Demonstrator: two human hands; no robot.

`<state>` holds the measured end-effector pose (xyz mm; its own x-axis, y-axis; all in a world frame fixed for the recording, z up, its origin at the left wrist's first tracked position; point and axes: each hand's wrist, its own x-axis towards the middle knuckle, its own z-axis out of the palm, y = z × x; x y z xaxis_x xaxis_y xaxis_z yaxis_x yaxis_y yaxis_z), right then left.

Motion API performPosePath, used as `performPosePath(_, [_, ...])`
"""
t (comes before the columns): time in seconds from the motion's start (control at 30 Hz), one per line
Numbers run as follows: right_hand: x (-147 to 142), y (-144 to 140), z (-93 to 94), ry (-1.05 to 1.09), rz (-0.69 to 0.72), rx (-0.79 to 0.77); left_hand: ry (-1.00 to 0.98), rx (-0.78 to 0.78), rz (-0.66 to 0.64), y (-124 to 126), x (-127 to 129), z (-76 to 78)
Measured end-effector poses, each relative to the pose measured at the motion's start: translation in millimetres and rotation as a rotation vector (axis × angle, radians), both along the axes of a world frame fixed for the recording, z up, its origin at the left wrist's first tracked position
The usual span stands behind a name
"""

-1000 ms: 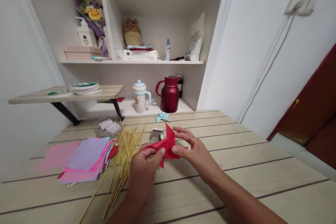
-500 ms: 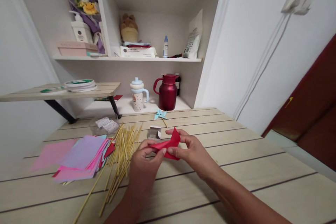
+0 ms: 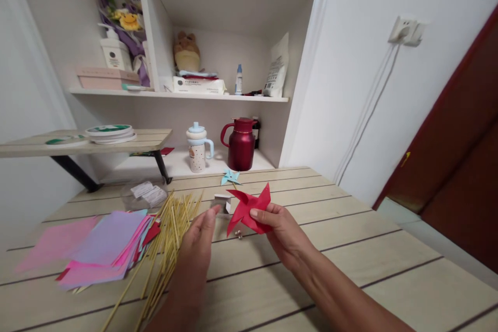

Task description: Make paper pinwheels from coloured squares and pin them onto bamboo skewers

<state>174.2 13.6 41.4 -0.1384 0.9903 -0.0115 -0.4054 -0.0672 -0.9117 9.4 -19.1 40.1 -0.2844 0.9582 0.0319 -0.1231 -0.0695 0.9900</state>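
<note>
Two hands work: our right hand (image 3: 282, 228) pinches the red pinwheel (image 3: 249, 210) by its centre so the folds hold; left hand (image 3: 198, 241), fingers loosely apart, hovers beside the sticks (image 3: 167, 241).

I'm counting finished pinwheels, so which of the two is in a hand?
The red pinwheel, pinched in the right hand. The small light-blue pinwheel lies untouched farther back on the table, near the red jug.
</note>
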Motion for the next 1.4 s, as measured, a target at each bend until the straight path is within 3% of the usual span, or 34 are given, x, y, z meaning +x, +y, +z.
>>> performPosePath(0.13, [0,1,-0.1,0.057,0.023,-0.002,0.03,0.012,0.014,2,0,-1.9])
performPosePath(0.37, [-7,-4,-6.0,-0.08,0.021,0.054,0.255,0.077,0.013,9,-1,-13.4])
performPosePath(0.57, [-9,-7,-4.9,-0.158,0.053,0.136,0.198,0.047,-0.001,8,-3,-10.4])
performPosePath(0.9, [-12,-9,-4.8,-0.189,0.078,0.146,0.179,0.016,-0.113,3,-2,-6.9])
performPosePath(1.2, [-12,-9,-3.6,-0.177,0.101,0.132,0.188,0.031,-0.061,6,-3,-13.0])
performPosePath(1.4, [-11,-10,-2.3,-0.171,0.123,0.116,0.219,0.004,-0.054,3,0,-8.7])
